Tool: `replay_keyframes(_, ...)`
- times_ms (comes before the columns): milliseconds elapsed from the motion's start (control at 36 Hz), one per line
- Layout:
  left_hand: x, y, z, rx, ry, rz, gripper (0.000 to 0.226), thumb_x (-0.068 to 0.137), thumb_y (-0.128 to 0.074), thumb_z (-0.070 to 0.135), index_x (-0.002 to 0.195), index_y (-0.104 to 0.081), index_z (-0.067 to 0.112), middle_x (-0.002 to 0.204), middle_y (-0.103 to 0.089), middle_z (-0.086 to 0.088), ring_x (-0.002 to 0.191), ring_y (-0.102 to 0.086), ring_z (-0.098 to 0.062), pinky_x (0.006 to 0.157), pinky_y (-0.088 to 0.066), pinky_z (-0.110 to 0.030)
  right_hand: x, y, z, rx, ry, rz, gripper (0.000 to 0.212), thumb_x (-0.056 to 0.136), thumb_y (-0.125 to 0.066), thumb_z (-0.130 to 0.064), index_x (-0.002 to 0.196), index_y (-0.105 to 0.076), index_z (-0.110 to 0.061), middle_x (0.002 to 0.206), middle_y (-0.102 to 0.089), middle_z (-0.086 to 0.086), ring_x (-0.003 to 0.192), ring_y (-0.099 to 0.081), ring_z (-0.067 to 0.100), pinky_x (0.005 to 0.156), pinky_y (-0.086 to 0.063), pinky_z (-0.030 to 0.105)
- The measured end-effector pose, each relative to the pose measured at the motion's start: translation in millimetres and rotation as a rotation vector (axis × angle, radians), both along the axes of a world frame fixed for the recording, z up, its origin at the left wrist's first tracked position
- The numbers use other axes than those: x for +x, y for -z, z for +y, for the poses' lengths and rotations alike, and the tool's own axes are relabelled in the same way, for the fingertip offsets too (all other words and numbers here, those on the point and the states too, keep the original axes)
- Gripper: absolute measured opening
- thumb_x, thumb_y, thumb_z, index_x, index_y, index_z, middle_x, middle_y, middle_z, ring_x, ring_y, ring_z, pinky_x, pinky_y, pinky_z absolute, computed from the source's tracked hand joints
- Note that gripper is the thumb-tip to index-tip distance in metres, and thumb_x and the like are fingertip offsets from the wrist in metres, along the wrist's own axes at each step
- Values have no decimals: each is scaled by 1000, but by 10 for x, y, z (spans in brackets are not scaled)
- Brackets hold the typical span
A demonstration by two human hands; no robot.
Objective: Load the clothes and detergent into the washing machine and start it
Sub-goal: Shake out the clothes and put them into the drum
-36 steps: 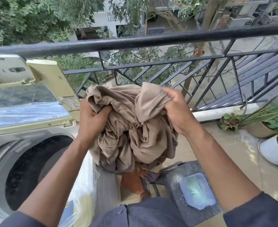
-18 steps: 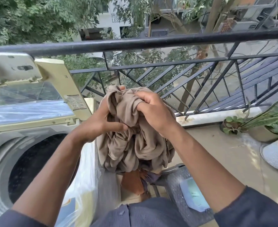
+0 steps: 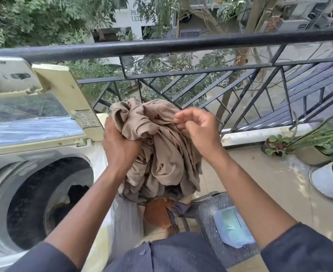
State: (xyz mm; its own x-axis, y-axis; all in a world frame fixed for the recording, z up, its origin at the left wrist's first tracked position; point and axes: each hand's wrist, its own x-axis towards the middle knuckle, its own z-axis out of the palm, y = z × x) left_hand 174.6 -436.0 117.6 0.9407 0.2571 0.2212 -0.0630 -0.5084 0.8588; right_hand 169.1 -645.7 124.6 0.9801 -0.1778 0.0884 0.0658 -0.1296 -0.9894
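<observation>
A bundled beige cloth (image 3: 161, 152) hangs in front of me, just right of the top-loading washing machine (image 3: 10, 167). My left hand (image 3: 120, 146) grips the bundle's upper left side. My right hand (image 3: 197, 132) is at its upper right, fingers loosely curled and pinching a fold near the top. The machine's lid (image 3: 44, 107) stands raised and the dark drum (image 3: 48, 197) is exposed, with a dark item low inside. An orange and purple garment (image 3: 161, 213) lies below the bundle.
A black balcony railing (image 3: 181, 44) runs across ahead. A grey speckled stool (image 3: 210, 213) with a pale blue packet (image 3: 232, 222) on it stands at lower right. Potted plants (image 3: 330, 173) sit on the floor at far right.
The bundle has shifted slightly left and lower toward the machine. My right hand has loosened from a full grip to a light pinch at the top.
</observation>
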Motion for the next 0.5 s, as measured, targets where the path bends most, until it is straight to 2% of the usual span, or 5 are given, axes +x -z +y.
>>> replay_keyframes(83, 31, -77, 82, -57, -26, 31, 39, 81, -81, 41, 114, -67, 27, 105, -74, 8, 98, -70, -17, 80, -55, -39, -66, 373, -214, -256, 156, 119, 39, 82, -53, 8, 98, -73, -22, 93, -76, -7, 92, -72, 8, 87, -61, 36)
replay_keyframes(167, 65, -200, 140, -75, -17, 17, 42, 77, -78, 46, 113, -71, 25, 104, -77, 9, 100, -73, -15, 87, -60, -46, -142, 811, -382, -467, 72, 410, 44, 81, -61, -1, 118, -62, -26, 114, -68, -7, 108, -66, 17, 91, -56, 37)
replay_keyframes(278, 53, -367, 135, -55, -10, -12, 38, 78, -77, 45, 109, -72, 24, 100, -78, 7, 96, -73, -16, 82, -60, -49, -279, 1247, -476, -500, -215, 709, 108, 74, -81, -13, 160, -18, -29, 152, -35, 5, 140, -43, 31, 107, -46, 40)
replay_keyframes(389, -4, -487, 55, -16, 34, -29, 27, 81, -74, 42, 103, -72, 26, 97, -75, 2, 92, -72, -20, 76, -59, -52, -339, 1475, -392, -544, -98, 570, 130, 67, -89, -17, 162, -3, -34, 152, -22, 6, 139, -38, 33, 109, -43, 43)
replay_keyframes(500, -30, -598, 49, -62, 2, -44, 27, 81, -79, 36, 104, -72, 23, 93, -75, 7, 90, -72, -12, 77, -59, -46, -304, 1666, -372, -423, 154, 581, 116, 69, -87, -16, 158, -15, -33, 148, -30, 5, 118, -48, 23, 102, -48, 42)
